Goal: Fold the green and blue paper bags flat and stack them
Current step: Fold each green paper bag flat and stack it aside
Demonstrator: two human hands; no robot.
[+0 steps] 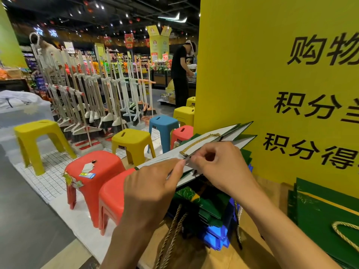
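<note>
Yellow sign board [272, 78]: stood at the far right, behind your work.
Flat green bags [326, 208]: lay stacked at the near right, against the board's foot; this share looked done.
Heap of green and blue bags [211, 208]: lay under your hands on the wooden counter [198, 257]; loosely piled, likely still to be folded or squared.
Held green bag [231, 133]: raised above the heap, half collapsed, white lining showing; its folding was not finished.
Left hand [153, 183]: you pinched the bag's near edge between thumb and forefinger.
Right hand [219, 164]: fingers curled, you pinched its rim beside the gold rope handle [200, 141].
</note>
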